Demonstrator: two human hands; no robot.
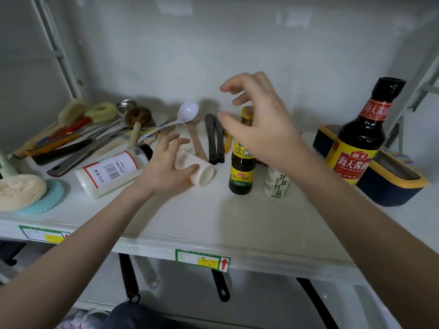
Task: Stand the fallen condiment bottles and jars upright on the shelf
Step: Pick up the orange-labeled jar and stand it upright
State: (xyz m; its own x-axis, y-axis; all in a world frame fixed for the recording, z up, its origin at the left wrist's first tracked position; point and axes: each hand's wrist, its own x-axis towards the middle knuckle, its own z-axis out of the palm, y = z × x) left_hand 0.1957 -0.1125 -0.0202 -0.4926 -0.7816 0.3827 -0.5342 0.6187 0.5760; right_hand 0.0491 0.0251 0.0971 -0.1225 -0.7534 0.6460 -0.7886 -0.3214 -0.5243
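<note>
On the white shelf [213,222] a small white jar [202,172] lies on its side, and my left hand [166,167] is wrapped over it. To its left a bigger white bottle [111,172] with a red-edged label and dark cap also lies flat. A small dark sauce bottle [242,167] with a yellow label stands upright, with a white salt jar [276,184] upright beside it. My right hand [259,124] hovers with spread fingers just above and behind the small bottle's cap, holding nothing. A large soy sauce bottle [361,136] stands upright at the right.
Brushes, knives and ladles [78,138] are heaped at the back left, with a white spoon [187,112] and black spatulas [215,141] behind the jars. A sponge on a teal mat [47,198] sits at the left edge. A navy and yellow box [389,186] stands at the right.
</note>
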